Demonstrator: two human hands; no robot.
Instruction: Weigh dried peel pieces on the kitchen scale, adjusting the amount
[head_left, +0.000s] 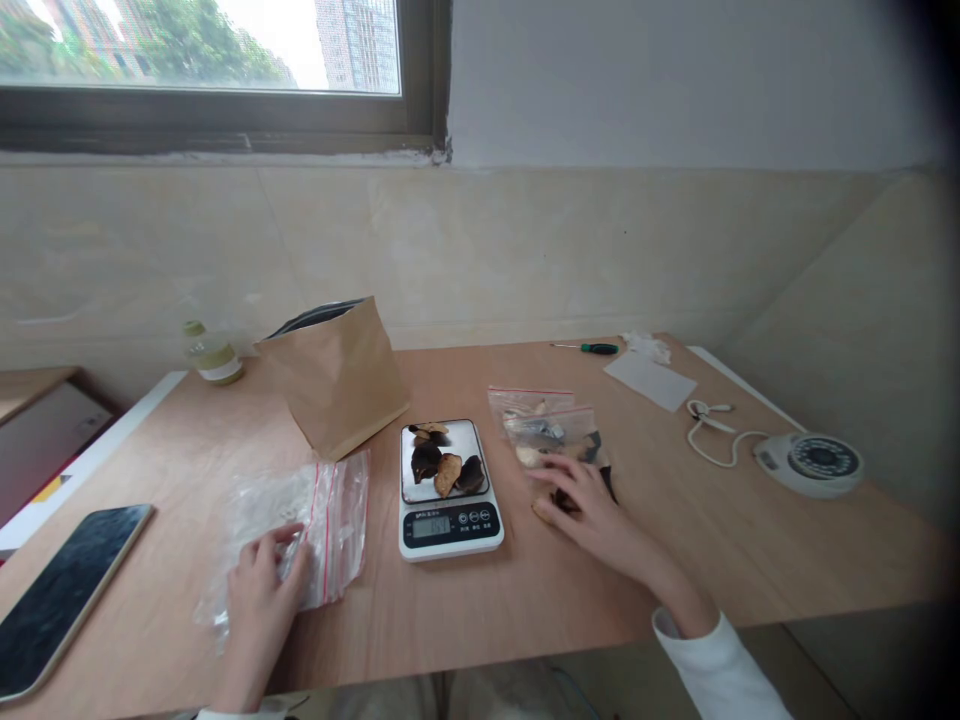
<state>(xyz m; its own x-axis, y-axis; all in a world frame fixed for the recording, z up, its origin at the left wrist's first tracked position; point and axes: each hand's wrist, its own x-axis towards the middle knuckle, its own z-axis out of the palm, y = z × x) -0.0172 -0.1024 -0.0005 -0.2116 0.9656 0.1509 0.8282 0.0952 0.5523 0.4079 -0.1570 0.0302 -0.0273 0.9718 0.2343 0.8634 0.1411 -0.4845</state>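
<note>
My left hand (262, 585) rests on a pile of empty clear zip bags (315, 520) with red seal strips, fingers curled on the top bag. My right hand (592, 510) lies flat over a filled zip bag (551, 430) to the right of the scale, fingers spread on a dried piece at its near end. Between the hands stands a small kitchen scale (448, 525), its steel plate holding several dark and tan dried pieces (444, 465). The display is lit but unreadable.
An open brown paper bag (337, 375) stands behind the scale. A phone (67, 590) lies at the left edge, a small bottle (214, 355) at the back left. A screwdriver (592, 348), white paper (651, 380) and a white round device with cord (810, 462) occupy the right.
</note>
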